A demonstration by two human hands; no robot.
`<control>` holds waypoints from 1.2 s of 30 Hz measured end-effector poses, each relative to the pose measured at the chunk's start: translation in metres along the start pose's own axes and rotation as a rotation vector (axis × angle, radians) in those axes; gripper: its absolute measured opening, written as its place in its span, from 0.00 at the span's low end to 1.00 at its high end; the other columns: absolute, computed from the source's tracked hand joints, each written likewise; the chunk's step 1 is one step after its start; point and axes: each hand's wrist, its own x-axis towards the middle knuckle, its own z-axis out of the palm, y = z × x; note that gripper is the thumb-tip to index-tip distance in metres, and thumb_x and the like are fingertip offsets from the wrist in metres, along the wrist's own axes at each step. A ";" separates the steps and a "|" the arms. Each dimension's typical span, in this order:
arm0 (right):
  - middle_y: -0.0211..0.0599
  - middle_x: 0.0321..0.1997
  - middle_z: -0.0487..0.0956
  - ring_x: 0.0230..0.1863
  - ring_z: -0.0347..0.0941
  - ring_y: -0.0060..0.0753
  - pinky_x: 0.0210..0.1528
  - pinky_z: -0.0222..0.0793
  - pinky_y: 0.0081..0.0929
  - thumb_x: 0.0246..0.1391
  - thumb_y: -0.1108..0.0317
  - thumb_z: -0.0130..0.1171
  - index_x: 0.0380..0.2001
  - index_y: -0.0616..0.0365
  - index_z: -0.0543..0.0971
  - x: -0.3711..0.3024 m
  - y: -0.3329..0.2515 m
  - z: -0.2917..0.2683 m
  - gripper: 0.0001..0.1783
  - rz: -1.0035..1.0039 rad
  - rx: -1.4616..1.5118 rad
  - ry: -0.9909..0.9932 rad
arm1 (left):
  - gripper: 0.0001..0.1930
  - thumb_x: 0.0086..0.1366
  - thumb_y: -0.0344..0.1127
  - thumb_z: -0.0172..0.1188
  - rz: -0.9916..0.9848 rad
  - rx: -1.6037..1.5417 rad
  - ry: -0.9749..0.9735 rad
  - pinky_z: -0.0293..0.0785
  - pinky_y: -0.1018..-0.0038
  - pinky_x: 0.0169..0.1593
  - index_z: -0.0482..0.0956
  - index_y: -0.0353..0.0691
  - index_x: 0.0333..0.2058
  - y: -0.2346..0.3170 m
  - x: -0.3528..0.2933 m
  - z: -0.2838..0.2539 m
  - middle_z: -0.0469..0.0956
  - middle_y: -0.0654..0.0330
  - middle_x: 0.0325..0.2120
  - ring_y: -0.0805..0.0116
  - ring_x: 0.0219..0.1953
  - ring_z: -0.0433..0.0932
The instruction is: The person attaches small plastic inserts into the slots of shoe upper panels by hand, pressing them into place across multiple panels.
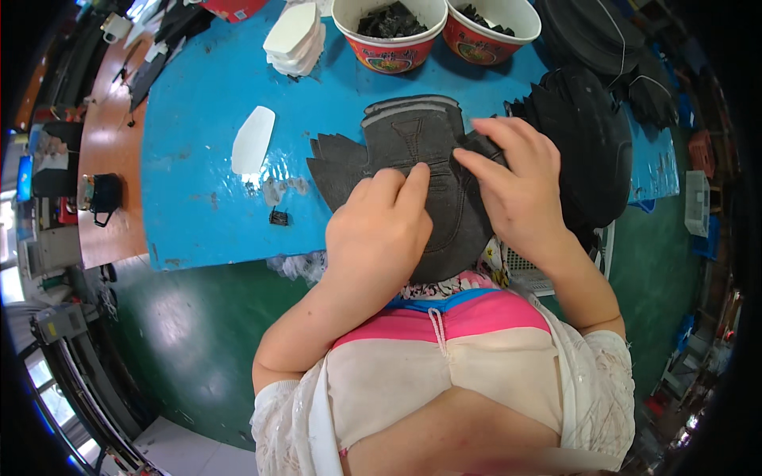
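Observation:
A black stitched panel (413,147) of leather-like material, with jagged flaps along its left side, lies on a layered stack at the table's near edge. It overhangs toward my lap. My left hand (379,226) presses down on its middle, index finger extended and the other fingers curled, holding it in place. At its right edge my right hand (520,178) has thumb and index finger about a small black flap (482,146). The palm side of both hands is hidden. Further right sits a thick stack of similar black pieces (587,143).
Two paper tubs (386,57) with black scraps stand at the back of the blue table (198,190). White cut shapes (295,38) are piled beside them. A single white shape (253,141) and a small black bundle (279,216) lie left. More black pieces (583,36) fill the far right.

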 end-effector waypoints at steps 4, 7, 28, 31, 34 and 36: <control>0.35 0.41 0.79 0.43 0.75 0.37 0.47 0.67 0.32 0.42 0.78 0.67 0.37 0.54 0.82 -0.010 -0.011 -0.014 0.15 0.146 0.534 0.040 | 0.14 0.51 0.21 0.68 -0.220 -0.629 0.086 0.77 0.75 0.39 0.82 0.33 0.39 0.003 -0.017 -0.015 0.82 0.54 0.36 0.64 0.37 0.82; 0.36 0.34 0.81 0.34 0.78 0.30 0.35 0.72 0.23 0.47 0.77 0.68 0.33 0.59 0.81 -0.017 -0.035 -0.012 0.09 0.294 1.124 -0.027 | 0.14 0.52 0.20 0.69 -0.286 -1.104 0.063 0.77 0.75 0.41 0.82 0.33 0.39 -0.001 -0.034 -0.007 0.83 0.53 0.38 0.65 0.38 0.82; 0.38 0.33 0.78 0.33 0.76 0.32 0.37 0.71 0.22 0.47 0.81 0.64 0.37 0.61 0.75 -0.010 -0.039 -0.006 0.13 -0.026 0.708 -0.028 | 0.18 0.49 0.18 0.69 0.030 -0.915 0.167 0.76 0.72 0.36 0.81 0.33 0.41 -0.009 -0.034 -0.003 0.81 0.54 0.34 0.60 0.34 0.81; 0.34 0.33 0.77 0.34 0.74 0.25 0.39 0.69 0.19 0.50 0.81 0.62 0.37 0.60 0.73 -0.011 -0.042 -0.009 0.12 0.149 0.874 -0.136 | 0.18 0.48 0.18 0.68 0.055 -0.919 0.176 0.76 0.71 0.36 0.81 0.34 0.40 -0.012 -0.033 -0.002 0.81 0.53 0.34 0.59 0.34 0.81; 0.28 0.38 0.73 0.39 0.70 0.15 0.42 0.69 0.17 0.58 0.78 0.58 0.40 0.59 0.69 -0.007 -0.040 -0.015 0.10 0.712 1.653 -0.402 | 0.18 0.47 0.16 0.67 0.120 -0.910 0.204 0.76 0.70 0.36 0.81 0.34 0.39 -0.012 -0.030 -0.004 0.80 0.54 0.33 0.59 0.33 0.80; 0.29 0.38 0.73 0.40 0.70 0.15 0.43 0.69 0.17 0.58 0.79 0.58 0.39 0.59 0.68 -0.003 -0.040 -0.015 0.10 0.749 1.741 -0.434 | 0.18 0.47 0.16 0.66 0.136 -0.903 0.221 0.75 0.69 0.35 0.80 0.35 0.39 -0.011 -0.029 -0.006 0.80 0.55 0.33 0.60 0.33 0.80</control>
